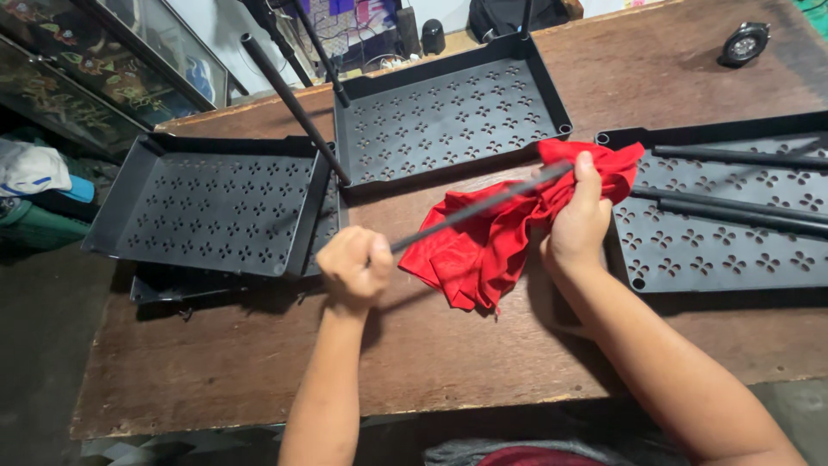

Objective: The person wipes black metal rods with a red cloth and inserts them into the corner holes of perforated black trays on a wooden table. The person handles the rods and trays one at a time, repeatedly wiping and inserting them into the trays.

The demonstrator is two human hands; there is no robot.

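Black and slim, the metal rod [474, 210] runs slantwise through a crumpled red cloth [500, 233]. My left hand [355, 267] fists its lower end; my right hand [576, 220] clamps cloth around it.

Three trays [216, 207] on the table [241, 362]; cloth [496, 237] between them.

- I see a worn brown wooden table [483, 345] carrying everything
- A black perforated tray [211, 207] sits at its left edge, over another tray [172, 285] beneath it
- A second tray [448, 112] lies at the far middle
- A third tray [733, 224] lies at right, rods [733, 157] in it
- A small round black object [743, 43] rests at the far right corner
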